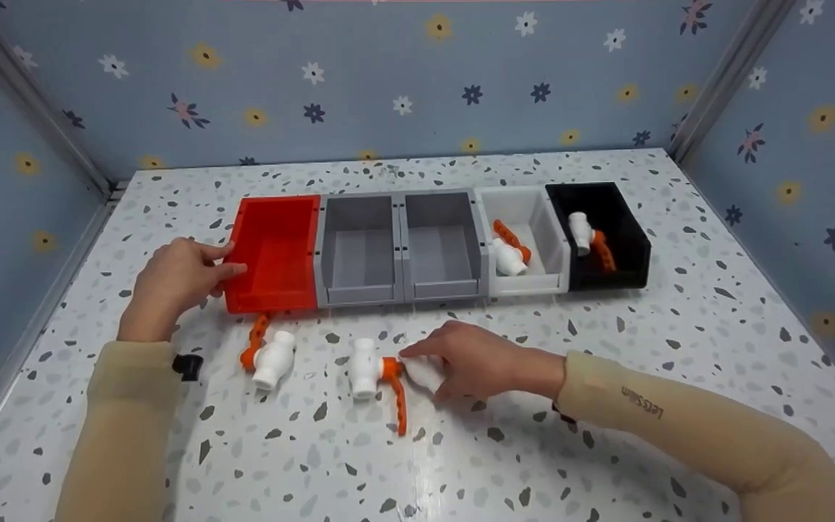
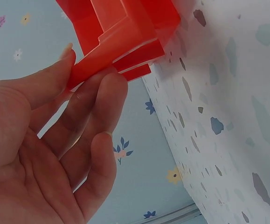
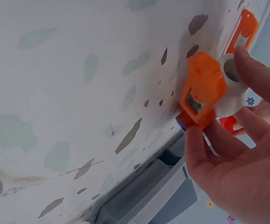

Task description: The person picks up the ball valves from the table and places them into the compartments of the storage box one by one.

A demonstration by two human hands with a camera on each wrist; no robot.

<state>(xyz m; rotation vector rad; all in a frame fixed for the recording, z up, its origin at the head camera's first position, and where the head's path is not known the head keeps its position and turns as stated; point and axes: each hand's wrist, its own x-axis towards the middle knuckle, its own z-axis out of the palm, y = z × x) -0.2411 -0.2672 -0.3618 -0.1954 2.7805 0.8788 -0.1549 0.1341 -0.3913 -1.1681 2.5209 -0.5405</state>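
Observation:
My left hand [image 1: 182, 279] pinches the side wall of a red bin [image 1: 272, 254] between thumb and fingers, as the left wrist view shows close up. In front of the row of bins, my right hand [image 1: 479, 362] holds a white ball valve [image 1: 425, 373] at the table surface. The right wrist view shows that valve's orange handle [image 3: 202, 88] by the fingertips and the thumb against its white body [image 3: 232, 93]. Just left of it lies another ball valve [image 1: 364, 370] with an orange handle. A third ball valve [image 1: 274, 360] lies below the red bin.
Right of the red bin stand two grey bins [image 1: 359, 293], a white bin [image 1: 530, 284] and a black bin [image 1: 631, 272], side by side. One ball valve [image 1: 510, 257] lies in the white bin, another valve [image 1: 580, 233] in the black one. Patterned walls [image 1: 403, 72] enclose the speckled table [image 1: 280, 464].

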